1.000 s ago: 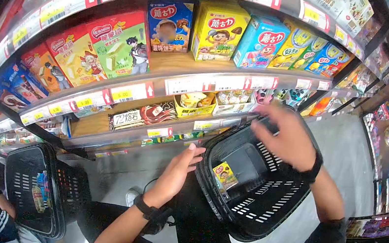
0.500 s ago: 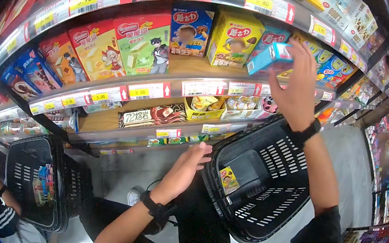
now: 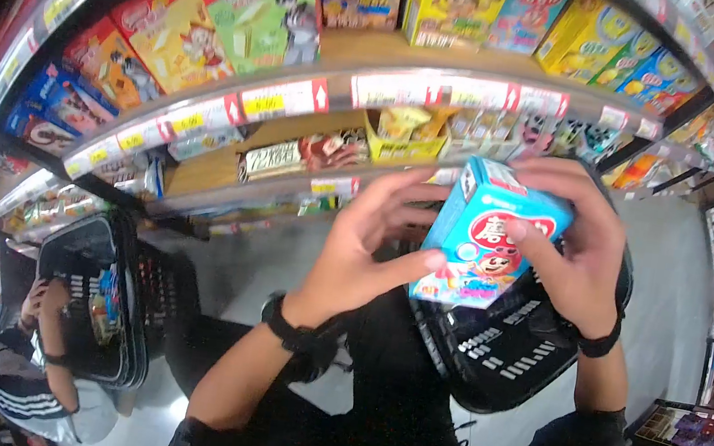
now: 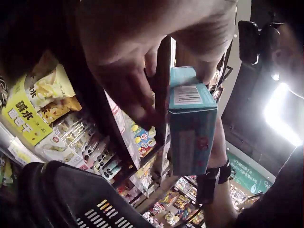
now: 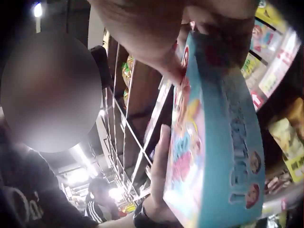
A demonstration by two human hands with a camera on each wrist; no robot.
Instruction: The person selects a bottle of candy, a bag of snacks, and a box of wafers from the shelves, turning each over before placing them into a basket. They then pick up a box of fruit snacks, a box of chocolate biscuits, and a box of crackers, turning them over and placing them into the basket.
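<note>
My right hand [image 3: 587, 242] grips a blue snack box [image 3: 492, 237] with red-and-white lettering and a cartoon face, its thumb across the front. The box is tilted above a black shopping basket [image 3: 479, 391]. My left hand [image 3: 356, 264] is close at the box's left side, thumb at the lower front edge and fingers loosely extended. In the left wrist view, the barcode end of the box [image 4: 192, 114] lies between that hand's thumb and spread fingers. The right wrist view shows the blue side of the box [image 5: 230, 142] up close. The basket's inside is largely hidden.
Shelves ahead hold red and green wafer boxes [image 3: 262, 23], a yellow box [image 3: 456, 4] and another blue box [image 3: 528, 14]. Below them sits a yellow tray of snacks [image 3: 406, 134]. At left, another person [image 3: 50, 362] is beside a second black basket [image 3: 81, 303].
My right hand has taken the blue box from the shelf and brought it down over the basket. My left hand has risen to meet it. The view has tipped lower.
</note>
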